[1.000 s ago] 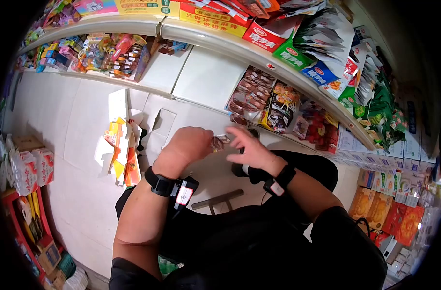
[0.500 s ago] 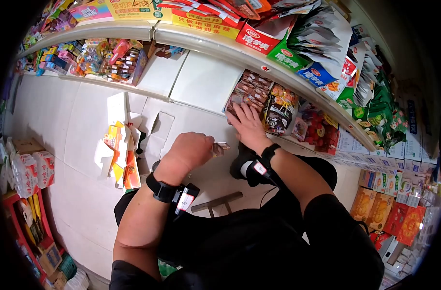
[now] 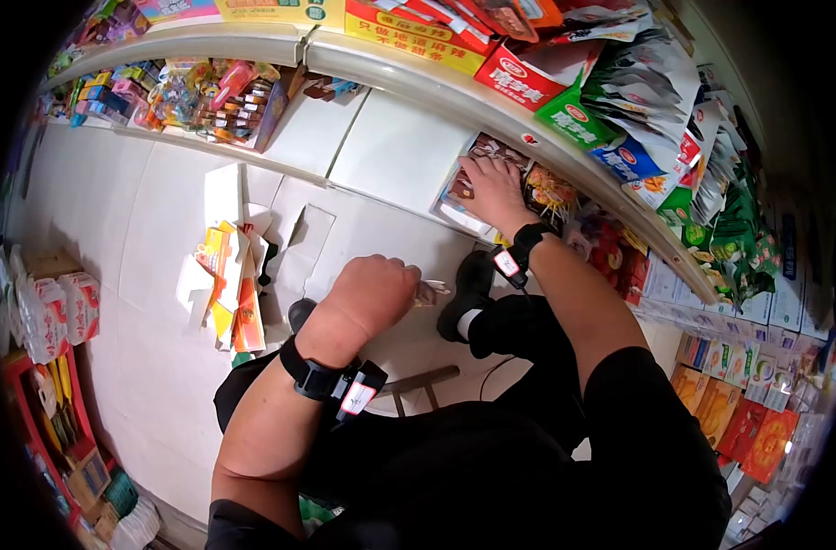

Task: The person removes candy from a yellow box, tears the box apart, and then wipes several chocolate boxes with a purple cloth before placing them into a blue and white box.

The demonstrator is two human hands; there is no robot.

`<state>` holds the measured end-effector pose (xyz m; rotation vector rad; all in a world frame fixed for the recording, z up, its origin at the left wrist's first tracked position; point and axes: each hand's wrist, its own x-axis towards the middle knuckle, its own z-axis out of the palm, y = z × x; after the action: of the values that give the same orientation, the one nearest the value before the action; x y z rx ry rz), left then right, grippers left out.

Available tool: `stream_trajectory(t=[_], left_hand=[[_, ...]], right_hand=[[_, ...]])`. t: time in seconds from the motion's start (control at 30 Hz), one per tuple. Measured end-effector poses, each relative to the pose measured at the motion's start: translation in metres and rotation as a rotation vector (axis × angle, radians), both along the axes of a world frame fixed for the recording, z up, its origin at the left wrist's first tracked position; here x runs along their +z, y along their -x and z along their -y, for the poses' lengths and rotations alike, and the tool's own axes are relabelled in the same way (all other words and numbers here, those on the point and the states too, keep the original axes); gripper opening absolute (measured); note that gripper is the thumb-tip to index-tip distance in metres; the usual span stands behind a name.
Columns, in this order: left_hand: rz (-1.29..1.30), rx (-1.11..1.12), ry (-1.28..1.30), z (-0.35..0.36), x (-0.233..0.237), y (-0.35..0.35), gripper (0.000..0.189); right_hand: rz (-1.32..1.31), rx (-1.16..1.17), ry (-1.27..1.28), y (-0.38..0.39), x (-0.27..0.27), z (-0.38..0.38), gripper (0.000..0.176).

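Note:
My left hand [image 3: 370,295] is closed in a fist above the floor. A small shiny brown-and-clear packet [image 3: 430,292] sticks out of it on the right; most of it is hidden by the fingers. On the low shelf, my right hand [image 3: 496,191] rests over an open box [image 3: 450,203] of brown snack packets [image 3: 498,149]. Its fingers are slightly apart and bent onto the packets, and their tips are partly hard to make out. Right beside that box stands a box of dark and yellow snack packets [image 3: 548,194].
An upper shelf edge [image 3: 409,78] runs just above my right hand, with snack boxes on it. Flattened cardboard [image 3: 230,266] lies on the floor at the left. A stool [image 3: 423,380] stands by my legs, and a red rack [image 3: 33,412] at the far left.
My right hand has moved farther back over the box of brown packets, uncovering the box's near end, where fewer packets show. My left hand has shifted slightly right with its packet.

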<state>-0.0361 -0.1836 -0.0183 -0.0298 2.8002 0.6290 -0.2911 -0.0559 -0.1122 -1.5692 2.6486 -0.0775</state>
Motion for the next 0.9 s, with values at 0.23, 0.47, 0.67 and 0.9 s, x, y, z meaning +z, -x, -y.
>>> stream_trajectory(t=[0.23,0.47,0.67,0.9], left_hand=[[-0.013,-0.001,0.018,0.000,0.009,-0.005,0.014],[-0.025,0.008,0.023,0.004,0.010,-0.007,0.014],[0.048,0.048,0.011,0.011,0.009,-0.002,0.021],[0.068,0.001,-0.330,0.003,0.005,0.009,0.026]], right_hand=[[0.124,-0.064,-0.108,-0.001,0.010,0.004,0.077],[0.062,-0.017,0.116,-0.014,0.024,-0.011,0.077],[0.380,-0.007,0.330,-0.032,0.030,-0.069,0.045],[1.230,-0.018,0.236,-0.124,0.070,-0.078,0.050]])
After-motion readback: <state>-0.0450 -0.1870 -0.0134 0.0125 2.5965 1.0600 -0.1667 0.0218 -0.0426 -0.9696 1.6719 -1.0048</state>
